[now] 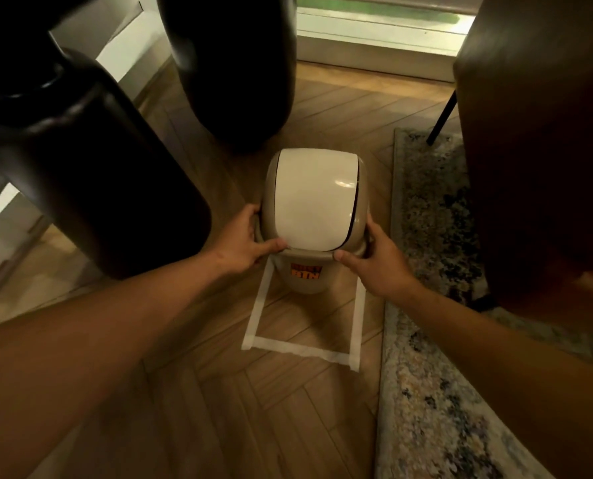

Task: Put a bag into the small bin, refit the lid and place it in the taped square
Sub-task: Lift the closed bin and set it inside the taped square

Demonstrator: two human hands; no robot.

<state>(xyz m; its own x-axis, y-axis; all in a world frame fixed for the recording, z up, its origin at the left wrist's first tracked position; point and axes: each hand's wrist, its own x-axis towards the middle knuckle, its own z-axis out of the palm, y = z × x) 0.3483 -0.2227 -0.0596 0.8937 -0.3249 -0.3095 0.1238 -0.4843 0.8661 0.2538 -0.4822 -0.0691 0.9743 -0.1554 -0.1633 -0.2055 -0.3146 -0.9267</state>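
Your left hand (243,242) and right hand (374,261) clasp the small beige plastic bin (303,274), its cream swing lid (314,198) fitted, inside the white taped square (302,350) on the wooden floor (288,409); only release seems left; bag unseen.

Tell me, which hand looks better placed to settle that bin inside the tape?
Neither clearly: it likely takes both. The left hand and right hand grip opposite sides of the lid, with the bin already within the taped square.
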